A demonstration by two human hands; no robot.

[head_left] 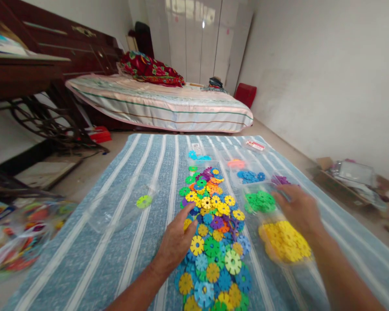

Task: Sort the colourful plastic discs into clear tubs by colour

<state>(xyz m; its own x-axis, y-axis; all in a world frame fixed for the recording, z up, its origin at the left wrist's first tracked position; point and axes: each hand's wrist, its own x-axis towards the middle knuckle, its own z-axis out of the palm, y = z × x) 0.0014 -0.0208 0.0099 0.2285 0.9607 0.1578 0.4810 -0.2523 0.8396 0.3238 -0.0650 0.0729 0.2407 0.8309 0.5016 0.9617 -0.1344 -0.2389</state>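
Observation:
A long pile of mixed-colour plastic snowflake discs [214, 233] lies down the middle of a blue striped cloth [116, 259]. My left hand [176, 242] rests on the pile's left edge, fingers curled down onto the discs. My right hand [298, 209] hovers over clear trays to the right, between a batch of green discs [259, 201] and a batch of yellow discs [285, 242]; its fingers are bent and blurred. Further back lie blue discs [251, 176], orange discs [236, 163] and purple discs [280, 179]. A single lime disc [144, 201] sits in a clear tray on the left.
A clear bag of more coloured pieces [19, 237] lies at the left edge. Behind the cloth stands a bed [168, 103] with a red blanket. A dark sewing-machine table [35, 86] is at the left, a cardboard box [353, 181] by the right wall.

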